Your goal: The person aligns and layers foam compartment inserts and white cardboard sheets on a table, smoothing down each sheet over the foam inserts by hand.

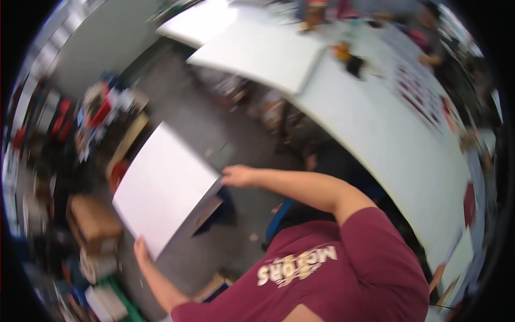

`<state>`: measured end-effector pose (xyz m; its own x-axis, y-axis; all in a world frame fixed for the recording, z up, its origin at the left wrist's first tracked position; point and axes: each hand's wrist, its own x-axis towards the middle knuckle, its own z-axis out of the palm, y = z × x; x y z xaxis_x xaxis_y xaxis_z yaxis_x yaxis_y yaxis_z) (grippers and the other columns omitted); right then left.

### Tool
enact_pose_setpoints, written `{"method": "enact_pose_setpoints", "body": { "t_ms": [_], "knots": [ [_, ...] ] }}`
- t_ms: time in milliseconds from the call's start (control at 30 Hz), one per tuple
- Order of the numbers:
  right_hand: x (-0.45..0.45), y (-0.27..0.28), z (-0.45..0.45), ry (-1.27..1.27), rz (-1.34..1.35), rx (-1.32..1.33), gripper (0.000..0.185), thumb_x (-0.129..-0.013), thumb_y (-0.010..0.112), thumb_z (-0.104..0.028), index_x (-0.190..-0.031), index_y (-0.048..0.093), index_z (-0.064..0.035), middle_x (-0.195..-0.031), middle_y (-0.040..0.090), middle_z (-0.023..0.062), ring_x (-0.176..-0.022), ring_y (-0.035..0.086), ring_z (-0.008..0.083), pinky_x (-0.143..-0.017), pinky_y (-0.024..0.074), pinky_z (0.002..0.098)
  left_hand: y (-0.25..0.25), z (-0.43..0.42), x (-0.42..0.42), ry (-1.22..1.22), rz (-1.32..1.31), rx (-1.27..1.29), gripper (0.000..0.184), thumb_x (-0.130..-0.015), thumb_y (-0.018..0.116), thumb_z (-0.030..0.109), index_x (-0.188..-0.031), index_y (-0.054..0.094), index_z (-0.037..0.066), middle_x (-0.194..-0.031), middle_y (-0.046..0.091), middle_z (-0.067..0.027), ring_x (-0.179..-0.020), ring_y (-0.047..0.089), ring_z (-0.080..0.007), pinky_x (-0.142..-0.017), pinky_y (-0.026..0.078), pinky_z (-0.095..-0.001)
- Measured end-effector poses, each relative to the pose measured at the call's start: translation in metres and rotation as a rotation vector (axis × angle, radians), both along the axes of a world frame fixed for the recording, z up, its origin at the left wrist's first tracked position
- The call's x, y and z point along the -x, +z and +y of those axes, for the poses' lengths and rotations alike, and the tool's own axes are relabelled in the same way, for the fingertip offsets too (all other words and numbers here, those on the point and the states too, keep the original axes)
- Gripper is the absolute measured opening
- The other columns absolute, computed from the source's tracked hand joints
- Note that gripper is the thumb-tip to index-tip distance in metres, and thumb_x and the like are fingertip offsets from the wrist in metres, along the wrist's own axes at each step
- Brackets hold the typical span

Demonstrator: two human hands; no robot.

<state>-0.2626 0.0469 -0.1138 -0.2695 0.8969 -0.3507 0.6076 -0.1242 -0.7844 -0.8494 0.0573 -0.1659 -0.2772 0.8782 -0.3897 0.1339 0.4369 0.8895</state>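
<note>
A large flat white board [166, 188] is held out over the floor between my two hands. My left hand [141, 251] grips its near left corner, the thumb showing at the edge. At the opposite corner, my right hand [238, 176] is closed on the board's right edge. The board looks stiff and slightly tilted; its underside is hidden. Motion blur softens the finger detail on both hands.
A long white table [370, 139] runs along the right, with red-printed sheets [418, 94] and an orange item [341, 52] on it. A cardboard box [94, 217] and cluttered goods stand at left. A person [426, 32] is at the table's far side.
</note>
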Motion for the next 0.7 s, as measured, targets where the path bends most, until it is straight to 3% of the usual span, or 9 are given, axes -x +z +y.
{"method": "enact_pose_setpoints", "body": {
  "t_ms": [67,100,133,167,233,300,400,567,700],
  "knots": [
    [-0.040,0.027,-0.017,0.047,0.073,-0.017,0.058,-0.094,0.058,-0.039,-0.135,0.055,0.0017,-0.132,0.060,0.0224,-0.124,0.057,0.0339,-0.104,0.0447,0.0392,0.008,0.025,-0.005,0.064,0.470,-0.027,0.059,-0.099,0.059,0.035,-0.133,0.047,-0.011,-0.125,0.061,-0.0243,-0.109,0.062,-0.0307,-0.094,0.051,-0.0409],
    [-0.061,0.041,-0.033,-0.058,0.149,-0.051,0.053,-0.094,0.059,-0.035,-0.133,0.057,0.0013,-0.125,0.065,0.0204,-0.118,0.061,0.0315,-0.102,0.0468,0.0375,0.014,0.044,0.003,-0.102,0.582,-0.093,0.064,-0.099,0.055,0.041,-0.135,0.045,-0.011,-0.128,0.058,-0.0285,-0.113,0.062,-0.0343,-0.097,0.050,-0.0434],
    [-0.084,0.050,-0.042,-0.091,0.160,-0.123,0.046,-0.094,0.060,-0.032,-0.128,0.061,-0.0009,-0.121,0.067,0.0184,-0.114,0.063,0.0301,-0.098,0.0485,0.0374,0.021,0.054,-0.021,0.172,0.877,-0.071,0.074,-0.096,0.055,0.052,-0.138,0.046,-0.008,-0.128,0.059,-0.0306,-0.114,0.061,-0.0397,-0.099,0.049,-0.0452],
    [-0.113,0.065,-0.057,-0.164,0.128,-0.191,0.043,-0.094,0.060,-0.031,-0.126,0.062,-0.0018,-0.120,0.068,0.0178,-0.113,0.063,0.0303,-0.097,0.0488,0.0380,0.038,0.064,-0.050,0.154,0.986,-0.058,0.080,-0.093,0.054,0.059,-0.140,0.045,-0.005,-0.131,0.055,-0.0331,-0.120,0.056,-0.0446,-0.102,0.047,-0.0467],
    [-0.168,0.104,-0.091,-0.277,0.067,-0.320,0.038,-0.094,0.059,-0.030,-0.121,0.065,-0.0036,-0.116,0.069,0.0168,-0.112,0.064,0.0307,-0.095,0.0494,0.0392,0.072,0.081,-0.139,0.071,0.938,-0.338,0.076,-0.098,0.053,0.051,-0.140,0.041,-0.010,-0.138,0.049,-0.0323,-0.126,0.051,-0.0449,-0.106,0.044,-0.0452],
    [-0.228,0.108,-0.122,-0.433,-0.133,-0.511,0.033,-0.092,0.059,-0.029,-0.115,0.067,-0.0070,-0.115,0.068,0.0152,-0.108,0.063,0.0342,-0.094,0.0493,0.0426,0.090,0.101,-0.232,-0.090,0.750,-0.523,0.071,-0.100,0.053,0.044,-0.141,0.038,-0.013,-0.143,0.044,-0.0315,-0.131,0.048,-0.0416,-0.111,0.039,-0.0426],
    [-0.331,0.093,-0.191,-0.655,-0.410,-0.579,0.037,-0.089,0.062,-0.026,-0.121,0.064,-0.0079,-0.121,0.064,0.0153,-0.114,0.058,0.0340,-0.099,0.0454,0.0442,0.122,0.110,-0.393,-0.459,0.701,-0.719,0.065,-0.100,0.056,0.036,-0.143,0.038,-0.010,-0.147,0.040,-0.0292,-0.139,0.037,-0.0390,-0.116,0.029,-0.0430],
    [-0.436,0.091,-0.349,-0.992,-0.735,-0.447,0.040,-0.089,0.064,-0.021,-0.126,0.061,-0.0067,-0.128,0.060,0.0127,-0.120,0.053,0.0318,-0.104,0.0400,0.0443,0.159,0.021,-0.660,-0.948,0.542,-1.052,0.061,-0.094,0.064,0.018,-0.145,0.038,-0.004,-0.151,0.034,-0.0283,-0.142,0.031,-0.0412,-0.117,0.026,-0.0460],
    [-0.471,0.124,-0.432,-1.075,-0.886,-0.198,0.057,-0.086,0.070,-0.024,-0.138,0.050,-0.0089,-0.143,0.047,0.0158,-0.133,0.042,0.0336,-0.108,0.0348,0.0474,0.145,-0.064,-0.820,-1.238,0.354,-1.049,0.066,-0.089,0.070,0.015,-0.145,0.038,-0.001,-0.153,0.029,-0.0296,-0.142,0.029,-0.0447,-0.115,0.027,-0.0492]
  ]
}}
